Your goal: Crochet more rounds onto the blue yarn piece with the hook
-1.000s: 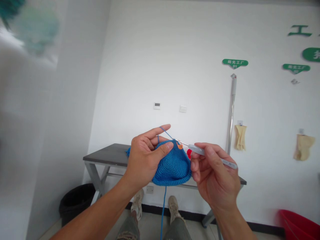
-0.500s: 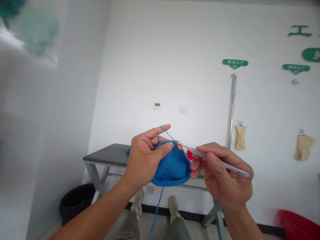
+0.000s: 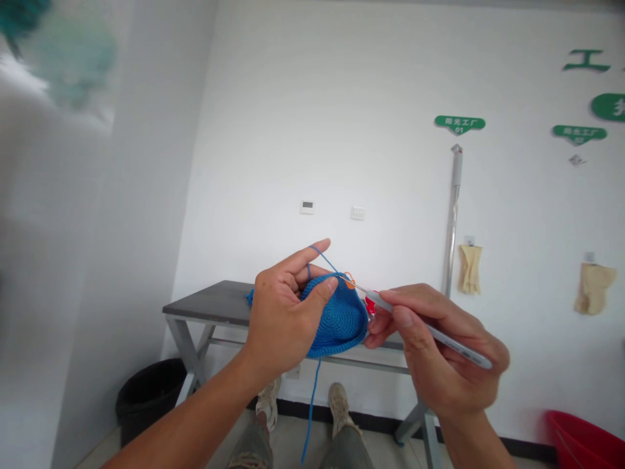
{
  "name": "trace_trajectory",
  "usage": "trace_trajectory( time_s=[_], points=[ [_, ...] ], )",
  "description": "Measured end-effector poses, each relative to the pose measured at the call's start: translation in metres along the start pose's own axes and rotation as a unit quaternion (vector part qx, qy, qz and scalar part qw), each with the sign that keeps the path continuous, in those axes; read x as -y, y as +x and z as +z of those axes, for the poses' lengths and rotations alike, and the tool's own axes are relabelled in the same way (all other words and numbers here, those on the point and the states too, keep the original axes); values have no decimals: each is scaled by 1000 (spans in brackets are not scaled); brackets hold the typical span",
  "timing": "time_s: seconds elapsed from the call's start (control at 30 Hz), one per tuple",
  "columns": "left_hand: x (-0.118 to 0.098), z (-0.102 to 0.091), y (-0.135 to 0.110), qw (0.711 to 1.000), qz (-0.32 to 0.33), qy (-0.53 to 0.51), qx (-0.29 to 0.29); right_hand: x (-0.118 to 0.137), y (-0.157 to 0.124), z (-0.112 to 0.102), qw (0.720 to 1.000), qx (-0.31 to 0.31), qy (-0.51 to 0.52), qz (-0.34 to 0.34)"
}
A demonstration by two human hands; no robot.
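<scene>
White walls hung with green signs (image 3: 459,124) and pale yellow gloves (image 3: 471,270) stand behind a dark-topped table (image 3: 208,303), a black bin (image 3: 146,391) beside its left end and a red bucket (image 3: 586,440) at the lower right. In the foreground, above the near edge of the table, a blue crocheted piece (image 3: 342,319) is held up in the air, its stitches running in rings and its lower rim curling forward. The left hand (image 3: 280,319) has its fingers clamped on the piece's upper left edge, thumb across the front and other fingers behind, while the raised forefinger carries a taut strand of blue yarn (image 3: 324,258) to the top rim. The right hand (image 3: 449,358) has thumb and fingers together on the grey handle of a crochet hook (image 3: 377,298), whose metal shaft reaches the top rim just beside the left thumb; lower fingers of the same hand sit at the piece's right edge. An orange stitch marker (image 3: 350,284) hangs on the rim near the shaft, and a loose blue tail (image 3: 310,417) drops below, between two pale shoes (image 3: 338,407)
</scene>
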State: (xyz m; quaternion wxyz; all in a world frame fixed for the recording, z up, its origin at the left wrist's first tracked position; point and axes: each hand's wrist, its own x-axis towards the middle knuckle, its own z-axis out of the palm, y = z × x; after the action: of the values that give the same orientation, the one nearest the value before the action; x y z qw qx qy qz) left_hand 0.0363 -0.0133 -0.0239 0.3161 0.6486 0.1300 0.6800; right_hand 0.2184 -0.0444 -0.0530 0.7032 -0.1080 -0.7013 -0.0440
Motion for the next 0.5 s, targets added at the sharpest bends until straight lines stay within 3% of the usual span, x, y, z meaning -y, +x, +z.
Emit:
trace_trajectory(
  time_s=[0.3,0.5],
  points=[
    [6,-1,-2,992,83,92,-4,1,-6,9,999,-41,-34,-3],
    [6,2,-6,988,98,118,-12,0,-6,14,997,-34,-62,-28]
  ],
)
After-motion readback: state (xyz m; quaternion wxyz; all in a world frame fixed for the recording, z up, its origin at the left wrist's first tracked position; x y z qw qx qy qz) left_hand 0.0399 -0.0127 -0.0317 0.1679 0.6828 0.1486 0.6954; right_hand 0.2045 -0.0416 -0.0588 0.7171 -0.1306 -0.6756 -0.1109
